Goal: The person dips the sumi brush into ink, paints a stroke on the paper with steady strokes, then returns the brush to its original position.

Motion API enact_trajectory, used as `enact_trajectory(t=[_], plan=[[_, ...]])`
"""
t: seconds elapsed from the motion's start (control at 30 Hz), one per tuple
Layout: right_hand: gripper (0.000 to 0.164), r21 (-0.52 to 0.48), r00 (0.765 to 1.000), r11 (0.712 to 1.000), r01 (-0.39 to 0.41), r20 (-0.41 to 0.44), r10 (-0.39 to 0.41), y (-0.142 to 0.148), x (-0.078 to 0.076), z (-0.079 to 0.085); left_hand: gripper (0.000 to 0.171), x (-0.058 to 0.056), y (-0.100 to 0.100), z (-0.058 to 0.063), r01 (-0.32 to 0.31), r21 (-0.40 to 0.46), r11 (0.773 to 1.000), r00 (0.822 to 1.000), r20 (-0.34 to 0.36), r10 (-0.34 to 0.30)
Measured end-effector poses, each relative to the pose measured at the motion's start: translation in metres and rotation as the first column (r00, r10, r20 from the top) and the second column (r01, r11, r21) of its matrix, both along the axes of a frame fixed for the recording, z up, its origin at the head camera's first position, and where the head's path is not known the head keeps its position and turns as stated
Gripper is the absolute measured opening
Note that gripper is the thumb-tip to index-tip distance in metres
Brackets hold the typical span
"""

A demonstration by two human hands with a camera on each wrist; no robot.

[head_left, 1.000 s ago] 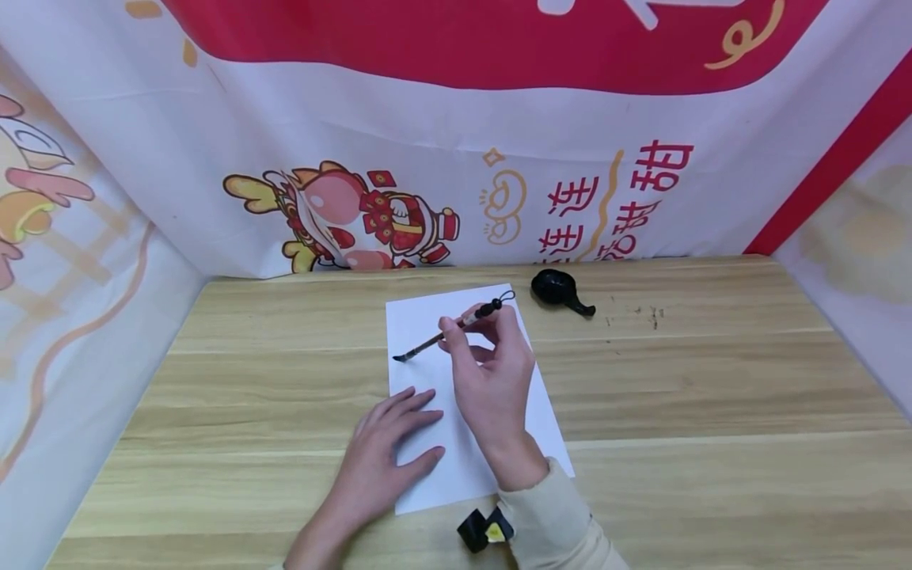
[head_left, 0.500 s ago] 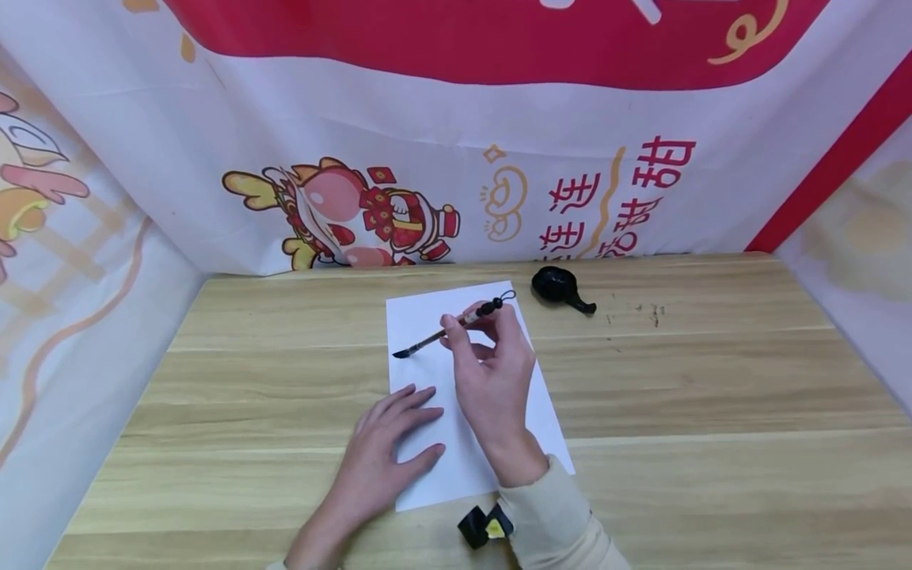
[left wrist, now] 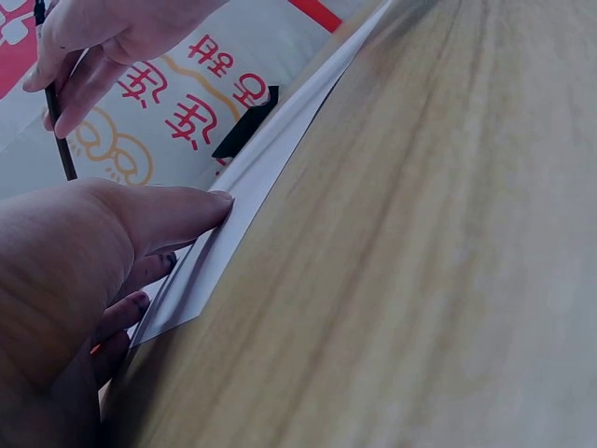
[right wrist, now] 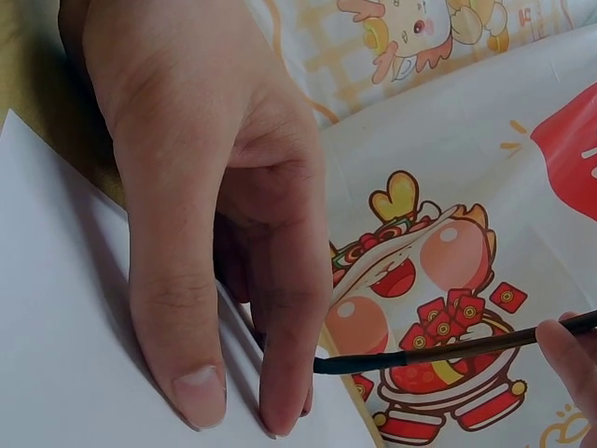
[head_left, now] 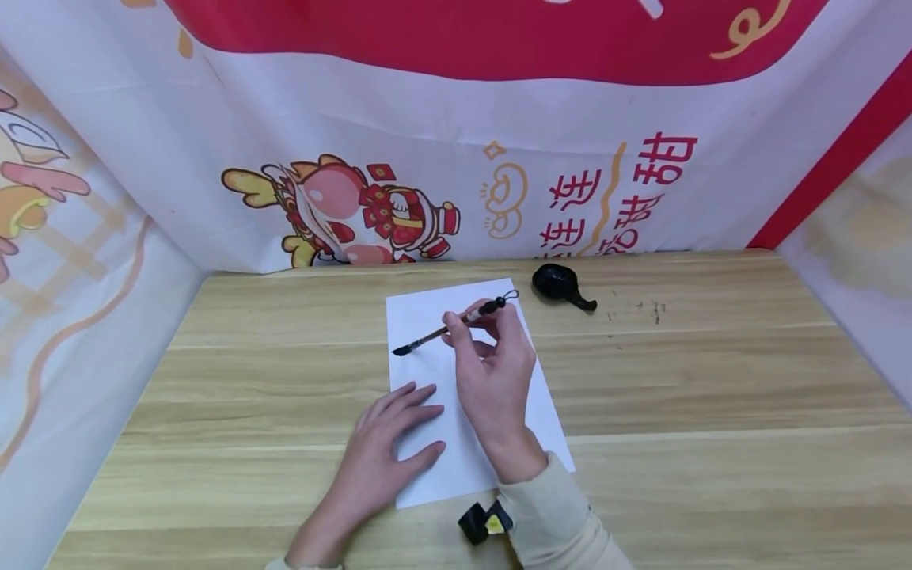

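**Brush (head_left: 430, 338) of slim brown shaft and black bristles, gripped above white rectangular paper sheet (head_left: 439, 366)**

Set near the far edge of a pale, wood-grained counter (head_left: 698, 388), just right of the sheet's top corner: black, glossy, bulbous object (head_left: 556, 283) with a curved tail. Cannot tell from the pictures whether hollow, nor any contents. Scattered to the right of it, small dark flecks (head_left: 656, 311).

Raised over the sheet's right part, right hand (head_left: 495, 376), with thumb and fingers narrowed round the brush's upper shaft, below a pale band. Slanted down and leftward from that grip, the brush, with bristles over the sheet near the left edge; cannot tell about contact with the surface. Spread wide and low over the sheet's left side, left hand (head_left: 393, 447), thumb well apart from the fingers. Seen in the left wrist view, dark marks on fingertips (left wrist: 142, 301).

Strung at the brush's top end, round black beads (head_left: 492, 305) and a thin cord loop. Loosely wrinkled round the right wrist, cream fabric sleeve (head_left: 559, 507); just beside the cuff, small blocky black object (head_left: 473, 524) with a yellow patch. Hung behind, softly creased white-and-red cloth (head_left: 427, 107), printed with a cartoon dragon (head_left: 335, 198) and red characters (head_left: 573, 190).
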State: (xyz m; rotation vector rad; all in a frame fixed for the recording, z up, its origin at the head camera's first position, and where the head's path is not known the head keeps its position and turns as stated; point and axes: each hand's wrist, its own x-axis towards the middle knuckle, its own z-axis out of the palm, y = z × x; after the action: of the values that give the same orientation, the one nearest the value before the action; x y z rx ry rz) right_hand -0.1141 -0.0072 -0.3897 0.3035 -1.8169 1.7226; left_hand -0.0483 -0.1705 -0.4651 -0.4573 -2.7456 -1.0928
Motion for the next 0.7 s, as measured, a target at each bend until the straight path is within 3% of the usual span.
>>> enact_trajectory(t=[0.3,0.7], plan=[[0.023,0.013,1.000,1.000,0.019,-0.001,-0.019,0.0007,-0.0010,-0.0015,0.042,-0.0013,-0.0003,0.0016,-0.009,-0.003,1.000,0.999,0.048,0.009],[0.024,-0.010,1.000,1.000,0.027,0.005,-0.027,0.0013,-0.0006,-0.0023,0.042,-0.0001,0.0001,0.0015,-0.018,-0.003,1.000,0.999,0.047,0.018]])
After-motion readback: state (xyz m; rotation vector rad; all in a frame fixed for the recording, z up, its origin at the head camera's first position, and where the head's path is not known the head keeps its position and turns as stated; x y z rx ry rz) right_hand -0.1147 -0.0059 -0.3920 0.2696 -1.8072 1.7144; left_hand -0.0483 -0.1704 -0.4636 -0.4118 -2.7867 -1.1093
